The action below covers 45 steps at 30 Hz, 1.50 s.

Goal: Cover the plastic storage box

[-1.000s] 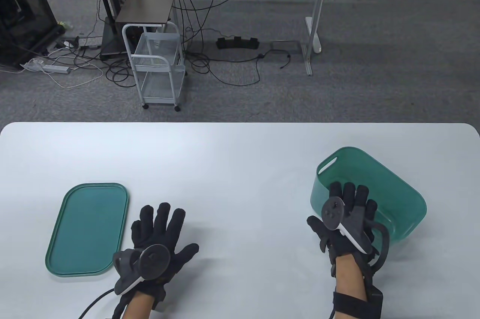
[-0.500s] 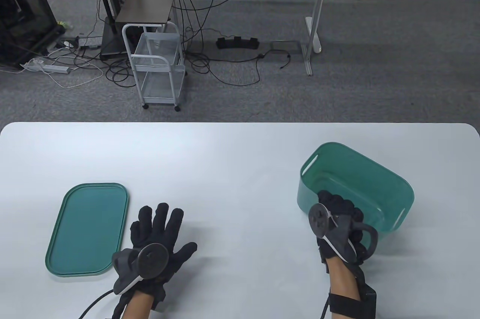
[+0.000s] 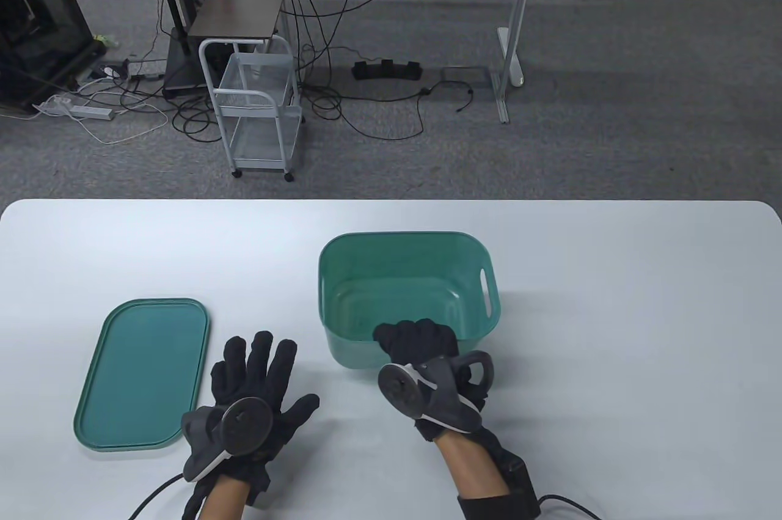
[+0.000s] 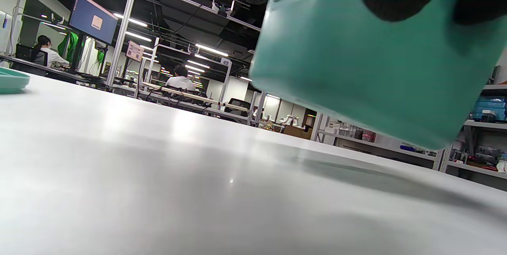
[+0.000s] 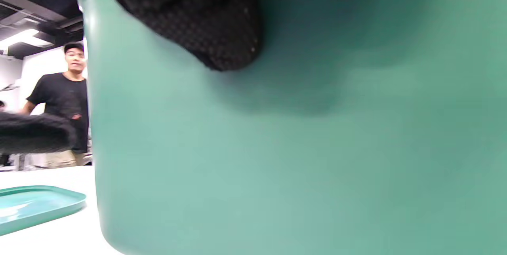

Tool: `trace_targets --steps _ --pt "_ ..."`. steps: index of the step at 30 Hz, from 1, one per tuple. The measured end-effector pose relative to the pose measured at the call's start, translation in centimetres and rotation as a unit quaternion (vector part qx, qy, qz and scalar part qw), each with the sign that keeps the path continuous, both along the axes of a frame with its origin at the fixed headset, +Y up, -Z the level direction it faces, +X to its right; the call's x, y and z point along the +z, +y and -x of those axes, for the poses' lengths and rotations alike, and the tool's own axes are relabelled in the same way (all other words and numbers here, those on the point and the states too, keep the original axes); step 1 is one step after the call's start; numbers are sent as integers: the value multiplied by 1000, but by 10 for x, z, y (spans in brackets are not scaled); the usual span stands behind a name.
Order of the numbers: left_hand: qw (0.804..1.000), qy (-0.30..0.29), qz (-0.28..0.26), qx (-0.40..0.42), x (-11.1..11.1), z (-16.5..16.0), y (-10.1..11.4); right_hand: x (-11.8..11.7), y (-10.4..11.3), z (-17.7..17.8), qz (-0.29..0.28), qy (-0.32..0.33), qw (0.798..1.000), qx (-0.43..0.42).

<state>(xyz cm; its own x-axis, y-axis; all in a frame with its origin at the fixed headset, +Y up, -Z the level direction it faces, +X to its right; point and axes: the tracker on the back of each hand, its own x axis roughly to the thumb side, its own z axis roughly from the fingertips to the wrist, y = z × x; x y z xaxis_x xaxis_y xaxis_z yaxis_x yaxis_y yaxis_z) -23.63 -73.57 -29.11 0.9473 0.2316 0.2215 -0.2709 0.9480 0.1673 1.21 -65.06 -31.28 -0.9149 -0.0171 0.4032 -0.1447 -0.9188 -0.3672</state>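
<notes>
Your right hand (image 3: 421,355) grips the near wall of the green storage box (image 3: 408,294), fingers curled over its rim. The box sits open near the middle of the worktop (image 3: 611,300), slightly toward the near edge; the left wrist view shows it tilted, with its underside lifted clear of the surface. Your left hand (image 3: 253,385) rests flat on the worktop, fingers spread and holding nothing, between the box and the lid (image 3: 143,373). The green lid lies flat near the worktop's near left corner, just beside the left hand, well apart from the box.
</notes>
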Motion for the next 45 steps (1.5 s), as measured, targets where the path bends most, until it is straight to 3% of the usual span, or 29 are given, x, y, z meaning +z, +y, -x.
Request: trace_targets --steps 11,19,26,30,35,42,45 --pt "1000 15 1 1 0 4 0 -3 -32 31 51 22 998 26" --pt "1000 27 11 -2 1 6 1 -4 -27 26 95 24 994 53" --pt "999 40 10 1 1 11 2 7 -13 -21 61 -49 996 49" --pt "999 44 10 -1 1 12 2 11 -15 -56 70 -100 992 25" --pt "998 54 13 -4 0 14 2 16 -39 -98 98 -153 983 -6" --pt "995 90 33 -20 -2 22 2 22 -91 -119 112 -189 975 -17" --pt "992 110 51 -23 -3 28 -1 24 -92 -121 133 -197 971 -15"
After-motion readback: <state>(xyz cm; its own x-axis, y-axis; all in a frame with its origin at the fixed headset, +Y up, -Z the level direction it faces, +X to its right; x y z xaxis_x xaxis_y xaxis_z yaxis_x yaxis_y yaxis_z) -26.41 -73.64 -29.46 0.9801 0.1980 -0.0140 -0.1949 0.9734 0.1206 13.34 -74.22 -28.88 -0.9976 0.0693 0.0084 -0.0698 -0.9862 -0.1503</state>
